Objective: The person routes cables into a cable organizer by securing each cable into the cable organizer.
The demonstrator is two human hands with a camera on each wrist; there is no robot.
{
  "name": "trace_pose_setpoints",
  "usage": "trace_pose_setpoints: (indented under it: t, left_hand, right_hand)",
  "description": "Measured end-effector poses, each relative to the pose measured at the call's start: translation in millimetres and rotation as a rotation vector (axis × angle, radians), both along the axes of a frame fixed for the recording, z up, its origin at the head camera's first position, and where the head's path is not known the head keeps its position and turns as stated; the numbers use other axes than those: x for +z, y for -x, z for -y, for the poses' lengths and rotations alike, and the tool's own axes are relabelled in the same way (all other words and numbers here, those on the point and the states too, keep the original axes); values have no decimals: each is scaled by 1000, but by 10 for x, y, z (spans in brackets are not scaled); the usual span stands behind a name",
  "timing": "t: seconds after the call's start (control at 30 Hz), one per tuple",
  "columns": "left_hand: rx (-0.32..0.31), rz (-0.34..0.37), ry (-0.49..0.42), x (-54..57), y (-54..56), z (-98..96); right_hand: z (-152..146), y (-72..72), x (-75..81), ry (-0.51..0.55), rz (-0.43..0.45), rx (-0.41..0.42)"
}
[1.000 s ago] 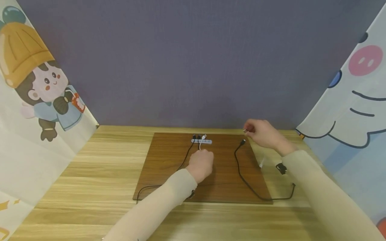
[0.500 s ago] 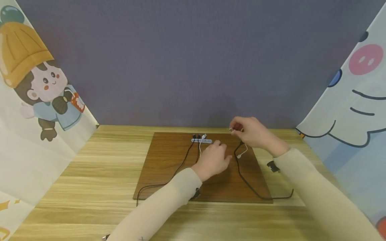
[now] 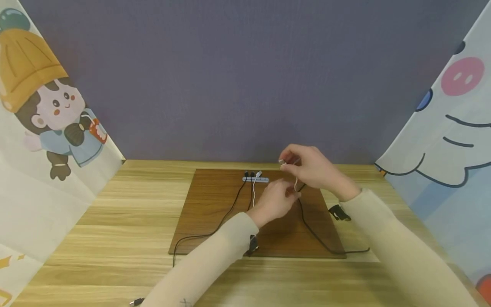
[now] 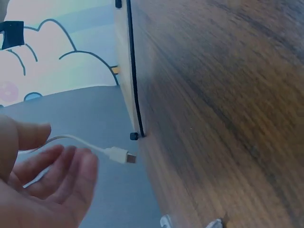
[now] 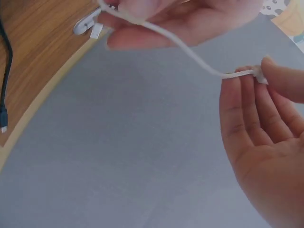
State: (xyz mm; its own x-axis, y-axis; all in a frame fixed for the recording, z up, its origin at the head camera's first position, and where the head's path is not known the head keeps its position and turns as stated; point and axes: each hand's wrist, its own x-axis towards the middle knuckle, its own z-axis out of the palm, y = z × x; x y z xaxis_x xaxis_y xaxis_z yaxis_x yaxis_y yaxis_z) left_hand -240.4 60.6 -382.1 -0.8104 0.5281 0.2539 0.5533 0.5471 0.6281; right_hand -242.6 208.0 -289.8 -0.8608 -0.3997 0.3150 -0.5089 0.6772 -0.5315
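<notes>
In the head view, my right hand [image 3: 308, 166] pinches one end of a short white USB cable [image 3: 296, 184], its metal plug [image 3: 282, 162] poking out past the fingertips. Lower and to the left, my left hand [image 3: 276, 198] has the cable between thumb and fingers. The cable's other plug [image 4: 118, 155] hangs free beyond the left fingers in the left wrist view. Between the two hands the white cord [image 5: 190, 52] runs in a gentle bend. A pale blue cable holder [image 3: 264, 180] on the brown board [image 3: 207, 200] carries two black cables and one white cable.
A black cable [image 3: 307, 221] curves over the board's right side and off its edge onto the wooden table [image 3: 115, 221]. Another black cable [image 3: 192, 236] trails left from the holder. A black plug [image 3: 137, 302] lies near the front. A grey panel [image 3: 245, 85] stands behind.
My right hand has moved left over the board, carrying the white cable. My left hand has shifted right, opened out, then come to hold the hanging cable.
</notes>
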Motion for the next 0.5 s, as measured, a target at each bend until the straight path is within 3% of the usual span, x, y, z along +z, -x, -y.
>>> trace_pose_setpoints:
  t: [0.17,0.33,0.5]
  left_hand:
    - [51,33,-4,-36,-12,57]
    - [80,121,23,-75,-38,125]
    - [110,122,75,-100,-37,180]
  right_hand:
    - [-12,63,-22,65,22,-24]
    - [-65,186,-103,172,133,-47]
    - [-87,306,-203,275,220,-65]
